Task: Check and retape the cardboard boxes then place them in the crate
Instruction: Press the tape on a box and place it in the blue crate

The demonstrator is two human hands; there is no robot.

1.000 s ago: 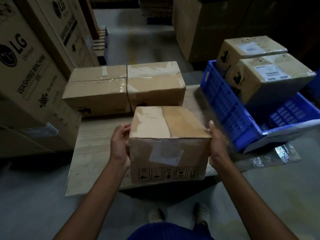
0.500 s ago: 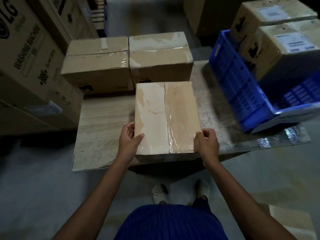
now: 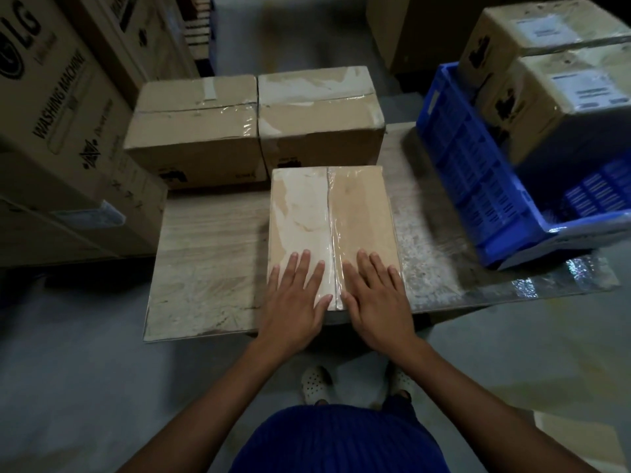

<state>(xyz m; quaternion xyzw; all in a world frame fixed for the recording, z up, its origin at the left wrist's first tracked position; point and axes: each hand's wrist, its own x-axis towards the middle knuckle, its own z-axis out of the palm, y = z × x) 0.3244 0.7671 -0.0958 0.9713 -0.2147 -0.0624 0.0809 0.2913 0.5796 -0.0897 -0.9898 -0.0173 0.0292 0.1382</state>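
Observation:
A taped cardboard box (image 3: pixel 329 213) lies on the low wooden platform (image 3: pixel 211 254), its clear tape running along the middle seam. My left hand (image 3: pixel 295 295) lies flat on the near left half of its top. My right hand (image 3: pixel 375 295) lies flat on the near right half, fingers straight and spread. Behind it stand two more taped boxes, the left box (image 3: pixel 194 128) and the right box (image 3: pixel 319 114). The blue crate (image 3: pixel 478 172) sits tilted at the right with two labelled boxes (image 3: pixel 560 93) in it.
Large washing machine cartons (image 3: pixel 51 114) stand along the left. More big cartons stand at the back right. Shiny plastic film (image 3: pixel 553 281) lies under the crate on the platform's right part. My feet are on the grey floor just before the platform's edge.
The box was set down from a tilted hold onto the platform. Both hands left its sides and now lie flat on its top by the seam. The view tilted downward.

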